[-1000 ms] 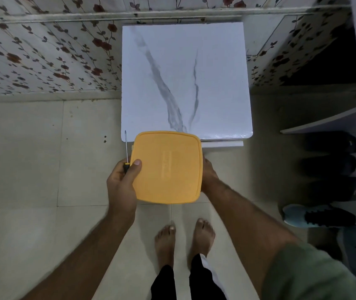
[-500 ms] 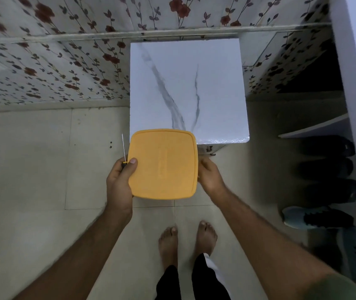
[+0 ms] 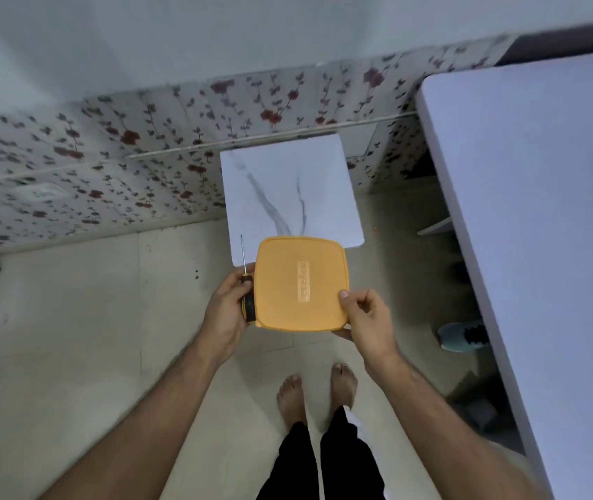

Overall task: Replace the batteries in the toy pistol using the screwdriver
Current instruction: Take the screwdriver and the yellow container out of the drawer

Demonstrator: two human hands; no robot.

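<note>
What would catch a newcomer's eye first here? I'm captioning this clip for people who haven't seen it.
The yellow box at centre frame, lid on, held between both hands above the floor. The left hand also grips a screwdriver against the box's left side, shaft pointing away from the person; the right hand pinches the box's right edge. Just beyond stands a small marble-patterned table against floral wallpaper.

Lidded container (image 3: 300, 288) held between both hands, screwdriver (image 3: 246, 283) at its left, small table (image 3: 289, 189) behind, larger table (image 3: 526, 211) right.
</note>
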